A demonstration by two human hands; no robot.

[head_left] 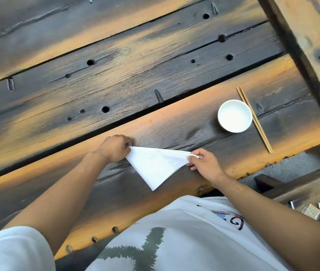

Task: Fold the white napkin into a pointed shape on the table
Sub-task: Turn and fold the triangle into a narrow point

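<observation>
The white napkin (155, 165) is folded into a triangle with its point aimed toward me, over the dark wooden table (116, 85) near its front edge. My left hand (114, 148) pinches the napkin's left corner. My right hand (204, 163) pinches the right corner between thumb and fingers. The top edge is stretched straight between the two hands. I cannot tell whether the lower tip touches the wood.
A white bowl (235, 116) stands to the right of the napkin, with a pair of wooden chopsticks (255, 119) lying just beyond it. The table's front edge (253, 169) runs close under my right hand. A bench (292, 184) sits at the lower right.
</observation>
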